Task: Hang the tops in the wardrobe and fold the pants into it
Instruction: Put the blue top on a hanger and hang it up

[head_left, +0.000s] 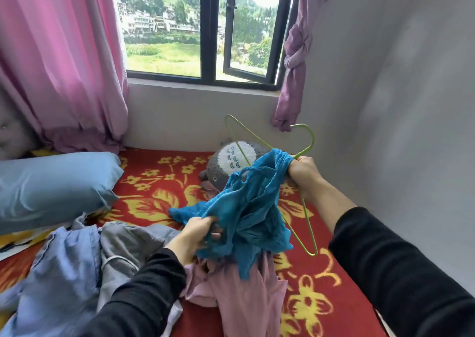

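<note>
Right hand (304, 172): fingers curled tight, gripping in one fist the gathered upper edge of the teal top (252, 208) and the neck of the green wire hanger (313, 138). It is raised over the bed, near the grey wall.

Left hand (198, 234): fingers curled, pinching a lower fold of the same top, lower and nearer the person. Both arms are in black sleeves.

Teal top: crumpled, slung in the air between the two hands, hem dangling. Whether any of it is threaded on the hanger, I cannot tell.

Hanger: tilted, hook uppermost, one arm reaching toward the window, the other slanting down behind the cloth.

Bed (321, 298): red blanket with yellow flowers.

On the bed:
- pink garment (246, 290), under the top
- grey garment (128, 239), to its left
- pale blue garment (64, 272), left again
- blue pillow (51, 187), far left
- grey plush toy (231, 162), against the wall under the window
</note>
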`<state>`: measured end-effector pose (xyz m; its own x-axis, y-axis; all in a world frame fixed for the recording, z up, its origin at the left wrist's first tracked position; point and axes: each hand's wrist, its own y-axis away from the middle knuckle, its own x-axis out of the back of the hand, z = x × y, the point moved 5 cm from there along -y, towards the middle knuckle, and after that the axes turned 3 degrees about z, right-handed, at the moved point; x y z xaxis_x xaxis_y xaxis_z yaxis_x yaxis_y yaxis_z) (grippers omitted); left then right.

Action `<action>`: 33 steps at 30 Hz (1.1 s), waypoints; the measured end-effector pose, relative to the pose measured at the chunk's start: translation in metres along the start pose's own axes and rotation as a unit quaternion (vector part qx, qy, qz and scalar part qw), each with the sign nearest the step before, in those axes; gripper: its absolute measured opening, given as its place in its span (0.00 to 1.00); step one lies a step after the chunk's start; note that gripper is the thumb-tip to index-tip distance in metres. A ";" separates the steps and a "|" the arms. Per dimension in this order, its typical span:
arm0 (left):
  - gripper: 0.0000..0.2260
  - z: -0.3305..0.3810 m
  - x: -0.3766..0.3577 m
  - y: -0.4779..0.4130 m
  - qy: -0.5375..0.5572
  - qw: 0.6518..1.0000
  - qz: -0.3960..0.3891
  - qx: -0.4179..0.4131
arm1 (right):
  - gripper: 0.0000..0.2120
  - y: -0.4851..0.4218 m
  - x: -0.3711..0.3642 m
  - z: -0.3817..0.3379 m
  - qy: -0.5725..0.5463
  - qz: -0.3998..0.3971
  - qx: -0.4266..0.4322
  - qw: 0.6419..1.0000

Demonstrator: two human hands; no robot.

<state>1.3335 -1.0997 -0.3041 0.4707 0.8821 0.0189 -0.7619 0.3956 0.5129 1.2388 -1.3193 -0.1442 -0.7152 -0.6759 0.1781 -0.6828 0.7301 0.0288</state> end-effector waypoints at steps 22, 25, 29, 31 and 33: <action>0.08 0.213 0.039 0.076 0.167 0.979 -0.038 -0.108 | 0.07 -0.002 0.053 -0.033 0.080 -0.012 0.003 0.997; 0.09 0.207 0.033 0.069 0.159 0.981 -0.012 -0.111 | 0.13 0.001 0.057 -0.029 0.071 -0.026 0.004 0.997; 0.14 0.195 0.030 0.056 0.127 0.987 -0.001 -0.099 | 0.15 0.013 0.060 -0.018 0.089 -0.052 0.010 0.995; 0.16 0.191 0.028 0.055 0.083 0.991 -0.009 -0.104 | 0.14 0.018 0.061 -0.012 0.106 -0.072 0.000 0.992; 0.17 0.187 0.023 0.059 0.034 0.993 -0.030 -0.111 | 0.14 0.022 0.058 -0.009 0.116 -0.093 -0.007 0.989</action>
<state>1.3830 -1.1037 -0.1126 0.4920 0.8679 -0.0682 -0.8164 0.4872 0.3100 1.1842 -1.3415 -0.1247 -0.5237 -0.7581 0.3886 -0.7957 0.5982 0.0950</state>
